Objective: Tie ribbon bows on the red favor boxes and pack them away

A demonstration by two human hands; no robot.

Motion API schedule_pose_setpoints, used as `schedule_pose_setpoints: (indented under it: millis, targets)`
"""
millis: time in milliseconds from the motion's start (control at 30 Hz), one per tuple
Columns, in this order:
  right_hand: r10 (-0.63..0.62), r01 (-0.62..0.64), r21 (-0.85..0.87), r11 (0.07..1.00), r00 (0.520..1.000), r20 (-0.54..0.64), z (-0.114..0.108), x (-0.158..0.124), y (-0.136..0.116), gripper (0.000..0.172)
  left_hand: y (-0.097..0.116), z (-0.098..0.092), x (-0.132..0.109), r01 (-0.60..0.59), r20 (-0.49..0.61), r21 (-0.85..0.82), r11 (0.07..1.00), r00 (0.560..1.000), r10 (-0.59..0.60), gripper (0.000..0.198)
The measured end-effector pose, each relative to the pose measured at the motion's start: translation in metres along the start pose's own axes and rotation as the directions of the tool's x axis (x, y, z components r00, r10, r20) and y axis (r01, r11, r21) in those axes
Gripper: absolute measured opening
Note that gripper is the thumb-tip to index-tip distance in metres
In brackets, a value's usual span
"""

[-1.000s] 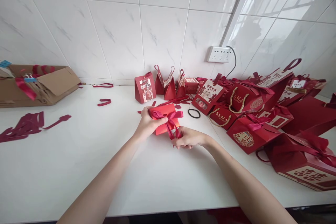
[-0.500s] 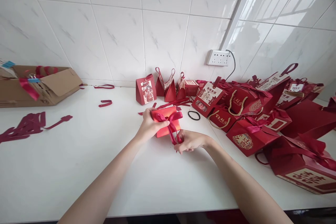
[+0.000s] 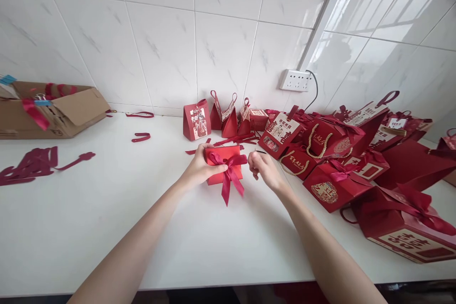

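Observation:
A small bright red box (image 3: 213, 179) sits near the middle of the white table, with a dark pink ribbon bow (image 3: 233, 172) across its front. Both ribbon tails hang down below the box's lower edge. My left hand (image 3: 200, 167) grips the box at its left side, its thumb lying on the bow's knot. Just right of the bow, my right hand (image 3: 262, 166) is apart from the box, its fingers curled in; whether anything is between them is too small to tell. A black band is mostly hidden behind that hand.
Many dark red gift boxes (image 3: 326, 183) crowd the right side. Small red boxes (image 3: 197, 121) stand by the wall. Flat red strips (image 3: 32, 164) lie at the left, near an open cardboard box (image 3: 78, 109). A socket strip (image 3: 295, 80) is on the wall.
My right hand has let go of the ribbon tail and moved up and right. The tails now hang loose. My left hand still holds the box. The view has shifted slightly.

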State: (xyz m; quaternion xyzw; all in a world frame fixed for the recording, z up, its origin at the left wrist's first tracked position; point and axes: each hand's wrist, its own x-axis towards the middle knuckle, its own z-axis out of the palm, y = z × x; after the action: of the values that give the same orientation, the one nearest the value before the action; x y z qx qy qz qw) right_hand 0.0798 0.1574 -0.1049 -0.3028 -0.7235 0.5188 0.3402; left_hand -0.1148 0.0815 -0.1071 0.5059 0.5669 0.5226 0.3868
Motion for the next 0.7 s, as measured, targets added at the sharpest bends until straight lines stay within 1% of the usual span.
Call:
schedule_pose_setpoints:
  millis: [33, 100, 167, 200, 233, 300, 333, 367, 400, 500, 600, 700]
  targets:
    - [-0.040, 0.039, -0.027, 0.999, 0.999, -0.019, 0.006, -0.001, 0.001, 0.057, 0.000, -0.001, -0.001, -0.016, 0.024, 0.005, 1.000, 1.000, 0.016, 0.061]
    - [-0.076, 0.076, -0.039, 0.996, 0.997, -0.006, 0.017, -0.002, 0.002, 0.054, 0.000, 0.001, -0.003, -0.050, 0.029, 0.029, 0.998, 0.998, 0.050, 0.063]
    - [-0.092, 0.092, -0.004, 0.996, 0.996, -0.012, 0.024, -0.002, 0.004, 0.051, 0.000, 0.004, -0.006, -0.121, -0.033, 0.122, 0.985, 0.992, 0.126, 0.067]
    - [-0.097, 0.098, 0.015, 0.995, 0.995, -0.030, 0.026, -0.002, 0.004, 0.049, -0.001, 0.006, -0.007, -0.184, -0.082, 0.199, 0.963, 0.976, 0.203, 0.069]
    - [-0.099, 0.101, 0.032, 0.994, 0.994, -0.049, 0.027, -0.002, 0.005, 0.049, -0.002, 0.009, -0.007, -0.258, -0.129, 0.288, 0.922, 0.944, 0.305, 0.069]
    - [-0.100, 0.105, 0.060, 0.993, 0.992, -0.077, 0.027, -0.001, 0.006, 0.049, -0.003, 0.012, -0.008, -0.369, -0.204, 0.458, 0.809, 0.842, 0.499, 0.065]
    - [-0.099, 0.105, 0.073, 0.992, 0.992, -0.084, 0.028, -0.001, 0.007, 0.049, -0.004, 0.012, -0.008, -0.385, -0.227, 0.520, 0.762, 0.798, 0.558, 0.060]
    - [-0.095, 0.103, 0.088, 0.991, 0.992, -0.088, 0.028, 0.000, 0.008, 0.050, -0.005, 0.012, -0.008, -0.381, -0.247, 0.561, 0.735, 0.771, 0.587, 0.054]
    - [-0.087, 0.096, 0.103, 0.990, 0.992, -0.089, 0.029, 0.000, 0.008, 0.050, -0.006, 0.012, -0.007, -0.367, -0.258, 0.583, 0.725, 0.763, 0.593, 0.047]
    - [-0.060, 0.070, 0.141, 0.988, 0.995, -0.077, 0.032, 0.000, 0.008, 0.049, -0.008, 0.012, -0.006, -0.364, -0.249, 0.550, 0.752, 0.788, 0.564, 0.031]
    - [-0.061, 0.071, 0.164, 0.984, 0.996, -0.066, 0.034, 0.000, 0.007, 0.048, -0.008, 0.012, -0.006, -0.381, -0.268, 0.410, 0.829, 0.818, 0.509, 0.026]
    - [-0.046, 0.059, 0.197, 0.979, 0.996, -0.071, 0.033, 0.000, 0.006, 0.049, -0.007, 0.013, -0.005, -0.349, -0.333, 0.272, 0.897, 0.840, 0.428, 0.020]
